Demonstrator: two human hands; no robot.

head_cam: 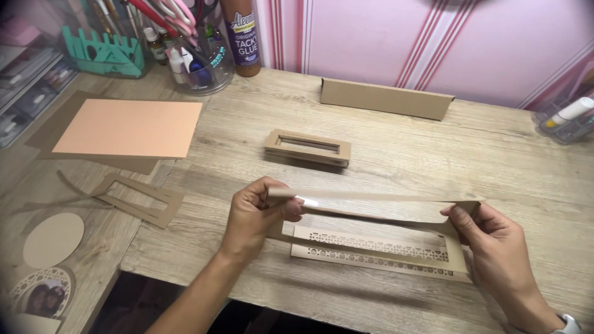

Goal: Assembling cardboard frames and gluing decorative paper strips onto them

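I have a long brown card frame held up just above the near edge of the wooden surface, one end in each hand. My left hand pinches its left end, fingers closed over the top strip, and my right hand grips the right end with thumb and fingers clamped on the corner. The frame's lower edge, with its punched lace border, rests close to the surface. I judge this to be a folding or shaping step: the top strip looks bent over toward me, and the next move calls for keeping both ends level so the strip creases straight. Farther off lie a small stacked card frame, a folded card strip near the wall, an orange sheet to the left with card offcuts beside it, and a glue bottle at the far edge. How the frame's back side is folded I cannot make out, and my right wrist is cut off.
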